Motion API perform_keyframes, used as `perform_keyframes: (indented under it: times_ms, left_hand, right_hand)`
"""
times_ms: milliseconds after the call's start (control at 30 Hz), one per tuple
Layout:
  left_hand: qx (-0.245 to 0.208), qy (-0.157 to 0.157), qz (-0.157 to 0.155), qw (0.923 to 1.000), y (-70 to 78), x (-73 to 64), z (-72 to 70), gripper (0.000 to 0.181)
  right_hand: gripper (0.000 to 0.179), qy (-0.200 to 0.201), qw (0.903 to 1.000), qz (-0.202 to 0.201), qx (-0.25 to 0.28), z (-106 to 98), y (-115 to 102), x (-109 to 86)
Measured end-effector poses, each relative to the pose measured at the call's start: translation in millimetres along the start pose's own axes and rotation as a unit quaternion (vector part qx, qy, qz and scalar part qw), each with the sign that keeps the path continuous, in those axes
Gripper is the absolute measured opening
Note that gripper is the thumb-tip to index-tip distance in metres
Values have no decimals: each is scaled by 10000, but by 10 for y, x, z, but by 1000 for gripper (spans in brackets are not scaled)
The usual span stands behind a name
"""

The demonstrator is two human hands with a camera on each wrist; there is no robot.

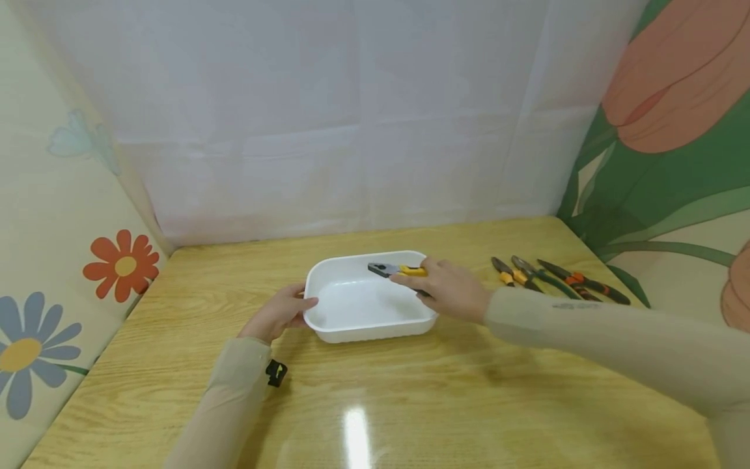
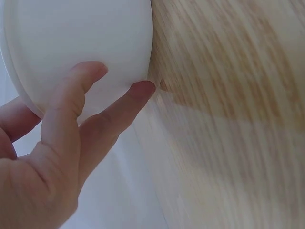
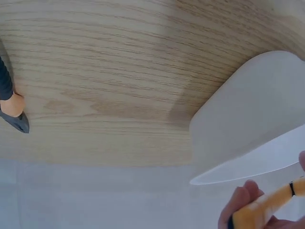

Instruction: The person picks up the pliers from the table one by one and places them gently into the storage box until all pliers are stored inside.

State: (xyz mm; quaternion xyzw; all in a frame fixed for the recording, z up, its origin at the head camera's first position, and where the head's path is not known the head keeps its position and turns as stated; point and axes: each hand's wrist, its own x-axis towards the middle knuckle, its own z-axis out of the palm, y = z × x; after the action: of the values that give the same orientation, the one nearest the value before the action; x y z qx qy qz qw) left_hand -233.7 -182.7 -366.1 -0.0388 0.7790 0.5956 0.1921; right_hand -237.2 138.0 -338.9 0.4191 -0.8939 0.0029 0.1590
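A white rectangular tray [image 1: 375,332] stands on the wooden table in front of me. My left hand [image 1: 280,312] grips its left end, with the thumb over the rim and the other fingers along the outer wall. In the left wrist view, fingertips of the left hand [image 2: 57,157] lie against the white tray wall [image 2: 90,33], low near the table. Above the tray's right side, my right hand [image 1: 454,290] holds combination pliers [image 1: 404,270] by the yellow-and-black handles. The metal jaws point left over the inside of the tray. In the right wrist view a yellow handle [image 3: 257,212] shows between the fingers.
Several more pliers [image 1: 530,272] with orange, black or green handles lie at the table's right, beyond my right forearm. Behind the table [image 1: 234,267] hangs a white cloth [image 1: 351,130]. Flower-patterned panels [image 1: 53,228] flank both sides.
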Motion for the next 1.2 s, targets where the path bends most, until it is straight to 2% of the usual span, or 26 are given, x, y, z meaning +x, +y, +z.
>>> perform_keyframes:
  times_ms: [233,600,867,1200]
  left_hand:
    - [75,61,-79,9999,13,-4,5,56]
    - [106,179,-164,9996,2,5,4,56]
    - [52,137,-133,9998,8,8,15,56]
    - [70,183,-174,9997,8,15,15,55]
  right_hand:
    - [49,68,9993,-367,-91,63,-15,49]
    - [46,43,9989,-427,-212,74,-107,123]
    - [45,267,9948,-835,-524,125,-144,192]
    - [44,363,9924,-991,-630,191,-180,282]
